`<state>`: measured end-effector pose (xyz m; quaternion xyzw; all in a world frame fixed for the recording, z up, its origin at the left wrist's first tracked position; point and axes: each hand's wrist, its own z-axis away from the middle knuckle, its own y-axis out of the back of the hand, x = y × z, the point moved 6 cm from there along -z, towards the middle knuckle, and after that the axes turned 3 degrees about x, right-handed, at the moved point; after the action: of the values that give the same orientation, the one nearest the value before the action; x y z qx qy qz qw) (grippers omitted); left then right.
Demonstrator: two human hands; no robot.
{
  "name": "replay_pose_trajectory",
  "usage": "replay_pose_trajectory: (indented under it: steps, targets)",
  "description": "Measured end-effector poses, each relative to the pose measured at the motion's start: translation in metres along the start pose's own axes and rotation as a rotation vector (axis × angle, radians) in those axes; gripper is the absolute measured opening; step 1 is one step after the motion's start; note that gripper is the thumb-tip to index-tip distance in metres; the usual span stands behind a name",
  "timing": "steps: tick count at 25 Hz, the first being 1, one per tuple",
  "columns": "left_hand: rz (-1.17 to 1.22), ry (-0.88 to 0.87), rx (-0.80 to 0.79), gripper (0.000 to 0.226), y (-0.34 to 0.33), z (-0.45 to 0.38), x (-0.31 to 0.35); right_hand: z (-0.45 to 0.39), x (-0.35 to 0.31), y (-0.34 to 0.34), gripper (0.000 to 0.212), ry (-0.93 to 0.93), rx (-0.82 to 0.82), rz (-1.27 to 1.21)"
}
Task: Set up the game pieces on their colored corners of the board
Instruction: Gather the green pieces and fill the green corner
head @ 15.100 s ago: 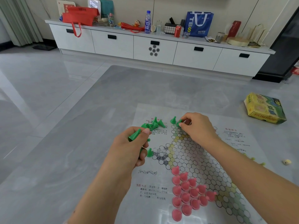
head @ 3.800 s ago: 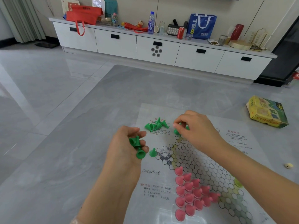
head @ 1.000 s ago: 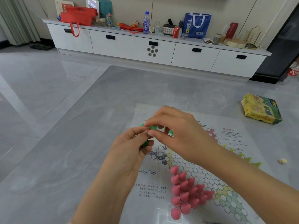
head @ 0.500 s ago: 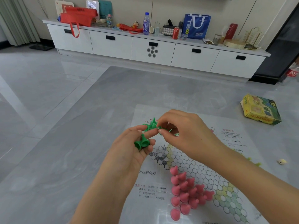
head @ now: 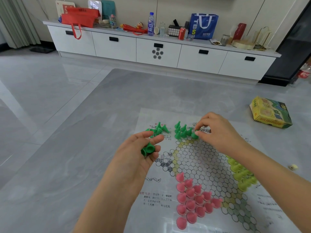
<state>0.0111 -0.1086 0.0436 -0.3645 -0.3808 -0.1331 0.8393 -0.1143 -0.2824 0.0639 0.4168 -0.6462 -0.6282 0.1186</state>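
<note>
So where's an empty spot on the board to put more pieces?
The white hexagons in the middle, between the standing green pieces, pink pieces and yellow-green pieces, are bare. Those three corners are crowded.

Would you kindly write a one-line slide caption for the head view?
Right hand places a green cone piece on the paper hexagon board; left hand holds spare green pieces.

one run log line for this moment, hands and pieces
left hand: holds green pieces | right hand: pinches green piece at green corner | pink pieces: placed | board: green corner unfinished
</note>
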Motion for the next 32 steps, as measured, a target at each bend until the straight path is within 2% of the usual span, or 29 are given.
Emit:
replay_pose_trajectory:
  steps: [20,24,27,32]
  targets:
    - [0.042,0.031,0.047,0.023,0.003,-0.001,0.001,-0.001,-0.003,-0.009,0.015,0.014,0.028,0.023]
    - [0.004,0.013,0.004,0.020,0.001,0.000,-0.001,0.002,-0.024,0.007,0.008,0.051,0.073,-0.038]
    - [0.013,-0.005,-0.054,0.017,-0.004,0.004,-0.001,0.010,-0.056,0.009,0.011,0.159,0.012,-0.125]
    - [0.004,0.004,-0.134,0.035,-0.008,0.008,-0.001,0.019,-0.095,0.001,0.028,0.300,-0.145,-0.235]
